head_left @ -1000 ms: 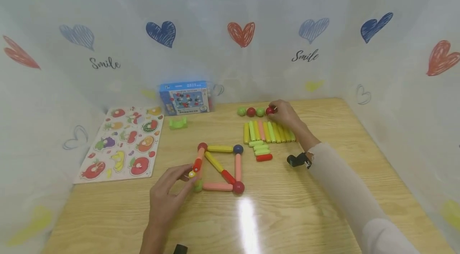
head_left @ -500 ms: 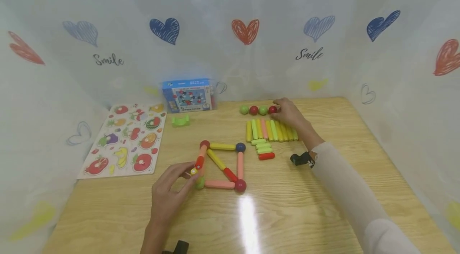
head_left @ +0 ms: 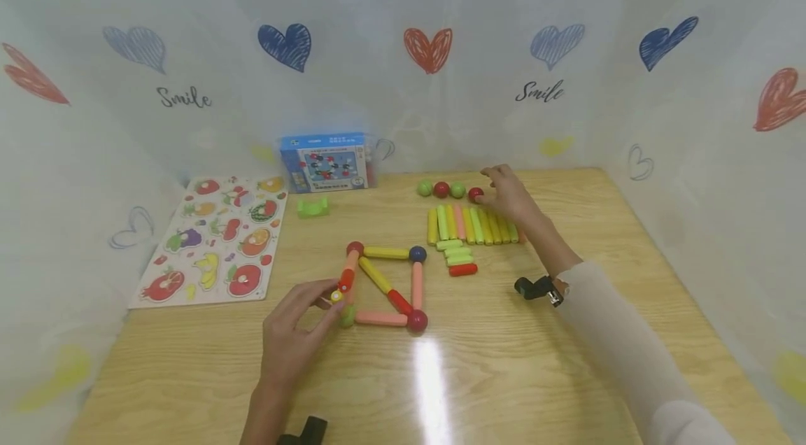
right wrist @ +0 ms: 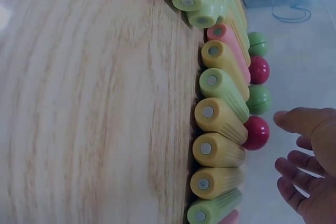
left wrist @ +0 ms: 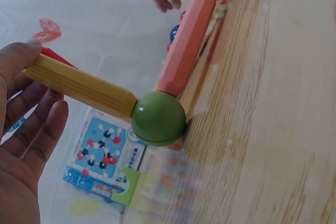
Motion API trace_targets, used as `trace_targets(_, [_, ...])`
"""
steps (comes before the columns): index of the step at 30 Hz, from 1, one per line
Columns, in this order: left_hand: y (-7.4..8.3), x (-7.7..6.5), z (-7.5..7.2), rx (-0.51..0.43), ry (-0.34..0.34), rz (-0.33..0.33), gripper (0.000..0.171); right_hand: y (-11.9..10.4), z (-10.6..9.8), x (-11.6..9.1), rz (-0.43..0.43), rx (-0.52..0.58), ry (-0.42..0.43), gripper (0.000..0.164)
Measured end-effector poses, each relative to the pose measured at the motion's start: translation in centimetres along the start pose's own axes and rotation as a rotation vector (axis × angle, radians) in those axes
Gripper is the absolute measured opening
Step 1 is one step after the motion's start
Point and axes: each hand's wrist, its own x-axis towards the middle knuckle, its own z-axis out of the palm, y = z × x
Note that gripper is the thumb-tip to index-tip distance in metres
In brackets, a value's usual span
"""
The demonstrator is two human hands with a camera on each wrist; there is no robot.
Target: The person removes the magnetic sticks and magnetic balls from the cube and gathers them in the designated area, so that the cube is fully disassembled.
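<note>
My left hand (head_left: 296, 329) pinches the top end of a yellow stick (left wrist: 81, 83) between thumb and fingers. That stick slants up from a green ball (left wrist: 158, 119), which also joins a pink stick (left wrist: 187, 43) lying along the table. A red stick (head_left: 346, 280) meets the yellow one near my fingertips. These belong to a square frame of sticks and balls with a diagonal yellow-and-red bar (head_left: 376, 274). At the back right, my right hand (head_left: 511, 200) hovers with fingers spread beside a dark red ball (right wrist: 257, 133), the end one of a row, and holds nothing.
Yellow, green and pink sticks (head_left: 477, 226) lie side by side before the ball row, with short green sticks and a red stick (head_left: 463, 270) nearby. A blue box (head_left: 327, 164), a green curved piece (head_left: 313, 208) and a fruit puzzle board (head_left: 214, 242) stand or lie left.
My right hand has let go of the dark red ball and drawn slightly right, its fingers spreading. The left hand keeps its pinch on the yellow stick; the view shifted a little.
</note>
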Motion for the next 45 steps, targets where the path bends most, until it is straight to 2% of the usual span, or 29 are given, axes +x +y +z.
trace_targets(2, [0.0,0.0,-0.1,-0.007,0.003,0.005,0.052,-0.2,0.2,-0.2,-0.016,-0.010,0.010,0.060])
trace_targets(5, [1.1,0.4,-0.2,-0.008,0.014,0.020,0.051,-1.0,0.4,-1.0,-0.048,-0.018,0.023,0.053])
trace_targets(8, [1.6,0.5,-0.2,-0.005,0.013,0.012,0.049,-3.0,0.9,-2.4,-0.133,0.019,0.060,0.044])
trace_targets(10, [1.3,0.4,-0.2,0.000,0.006,-0.006,0.049,-4.9,1.5,-3.8,-0.232,0.082,0.091,0.038])
trace_targets(13, [0.2,0.0,-0.2,0.008,-0.010,-0.045,0.050,-8.3,3.0,-6.2,-0.439,0.189,0.127,0.031])
trace_targets(16, [0.1,-0.1,-0.4,0.013,-0.024,-0.091,0.048,-12.1,5.0,-8.6,-0.651,0.266,0.133,0.032])
trace_targets(20, [0.2,0.0,-0.7,0.015,-0.015,-0.099,0.047,-16.7,8.1,-10.7,-0.873,0.183,0.162,0.037])
trace_targets(24, [0.0,0.0,-0.6,0.011,-0.004,-0.069,0.048,-19.4,10.2,-11.3,-0.970,0.049,0.229,0.030])
trace_targets(28, [-0.1,0.0,-0.4,0.003,-0.016,-0.095,0.046,-19.9,11.1,-11.6,-0.946,0.074,0.239,0.018])
trace_targets(31, [-0.1,-0.1,-0.4,0.010,-0.017,-0.114,0.042,-19.5,11.3,-11.8,-0.892,0.177,0.177,0.019])
trace_targets(34, [-0.1,-0.1,-0.3,0.017,-0.017,-0.112,0.040,-18.8,11.1,-12.0,-0.831,0.261,0.159,0.023])
trace_targets(37, [0.0,0.0,-0.3,0.020,-0.025,-0.112,0.038,-18.0,9.9,-12.4,-0.764,0.300,0.207,0.027])
trace_targets(40, [0.2,0.0,-0.4,0.029,-0.029,-0.121,0.037,-16.6,8.0,-13.0,-0.680,0.341,0.223,0.025])
trace_targets(43, [0.3,0.1,-0.5,0.042,-0.030,-0.125,0.038,-14.1,6.1,-13.9,-0.564,0.362,0.203,0.026])
trace_targets(45, [0.4,0.1,-0.5,0.043,-0.027,-0.116,0.038,-11.9,5.3,-14.5,-0.479,0.325,0.193,0.026])
